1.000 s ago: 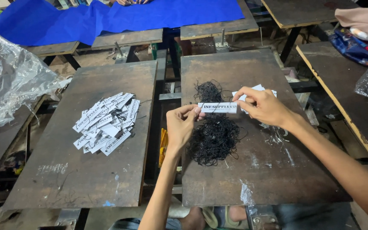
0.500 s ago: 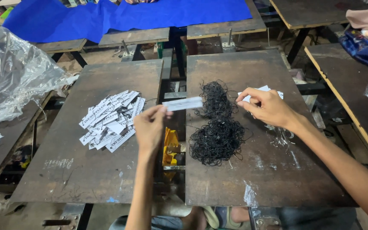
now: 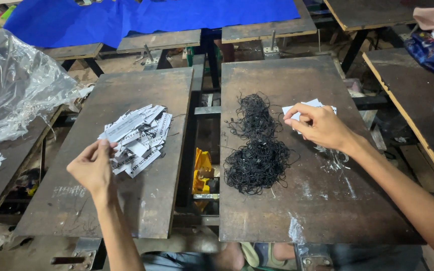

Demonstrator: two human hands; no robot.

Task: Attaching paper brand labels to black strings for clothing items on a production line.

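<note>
Since a moment ago our left hand [image 3: 94, 168] has swung away from the tangle of black strings [image 3: 257, 148] and across the gap to the left board [image 3: 151, 211], carrying the white paper tag [image 3: 126, 126] along. That tag now lies at the top of the heap of tags [image 3: 136, 138], and our left fingers are pinched together on its near end. The heap is a loose fan of flat white paper strips with dark print, overlapping at odd angles on the worn, scratched dark board.

Our right hand [image 3: 320, 125] rests on the right board [image 3: 297, 211], its fingers curled and closed over a small stack of blank white tags [image 3: 310, 104]. Just beside it lies the string pile, thin, wiry and matted, in two lumps. Crumpled clear plastic sheeting [image 3: 16, 90] sits far left, and smooth blue cloth [image 3: 151, 15] spreads behind.
</note>
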